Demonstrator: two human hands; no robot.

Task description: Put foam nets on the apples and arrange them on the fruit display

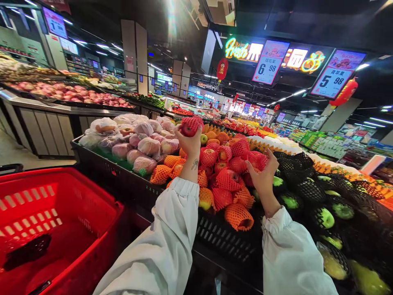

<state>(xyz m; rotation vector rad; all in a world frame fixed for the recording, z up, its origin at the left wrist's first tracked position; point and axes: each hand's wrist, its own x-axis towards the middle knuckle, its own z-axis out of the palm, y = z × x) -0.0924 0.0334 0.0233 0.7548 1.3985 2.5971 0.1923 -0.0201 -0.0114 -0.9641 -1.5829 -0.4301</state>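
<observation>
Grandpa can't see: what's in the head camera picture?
A left hand holds up a red-netted apple. The right hand is by more netted fruit; a red basket stands on the left, a glowing shop sign behind.

Head view facing forward and down, near netted apples (pixel 227 179).

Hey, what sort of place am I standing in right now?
Most likely a supermarket's fruit section: netted apples are piled on display, a price sign hangs overhead, and a red basket stands beside you.
</observation>
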